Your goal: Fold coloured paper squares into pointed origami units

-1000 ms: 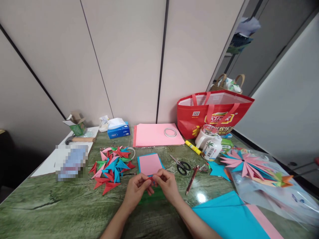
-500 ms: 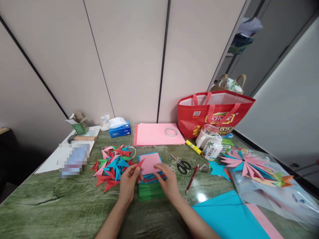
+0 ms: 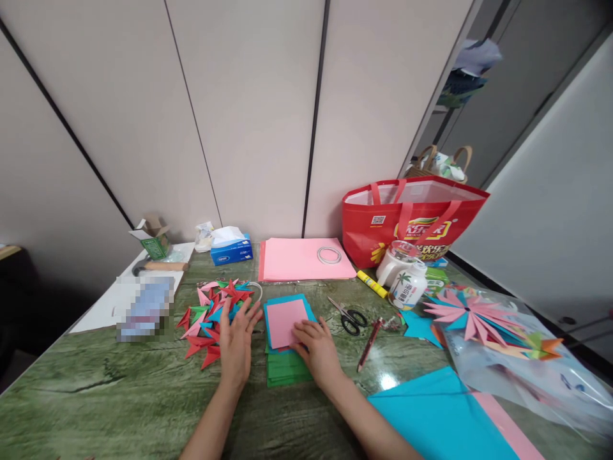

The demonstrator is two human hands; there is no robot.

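My left hand (image 3: 237, 342) is spread open at the right side of a pile of folded paper pieces (image 3: 201, 332) in red, pink, blue and green. No piece shows between its fingers. My right hand (image 3: 317, 350) has thumb and fingers closed at the lower right corner of a small pink paper sheet (image 3: 285, 321). This sheet lies on top of a stack of blue paper sheets (image 3: 282, 298). Green paper sheets (image 3: 287, 374) stick out from under the stack at its near side.
Black-handled scissors (image 3: 352, 317), a dark red pencil (image 3: 370, 345) and a yellow glue stick (image 3: 372, 284) lie to the right. Pink paper with a ring (image 3: 329, 255) is behind. A red bag (image 3: 368, 223), white bottle (image 3: 408, 285), tissue box (image 3: 232, 249) and blue paper (image 3: 440, 415) surround them.
My left hand has let go of the red folded piece at the pile and spread its fingers, moving left. My right hand has come down onto the pink sheet, which sits slightly turned.
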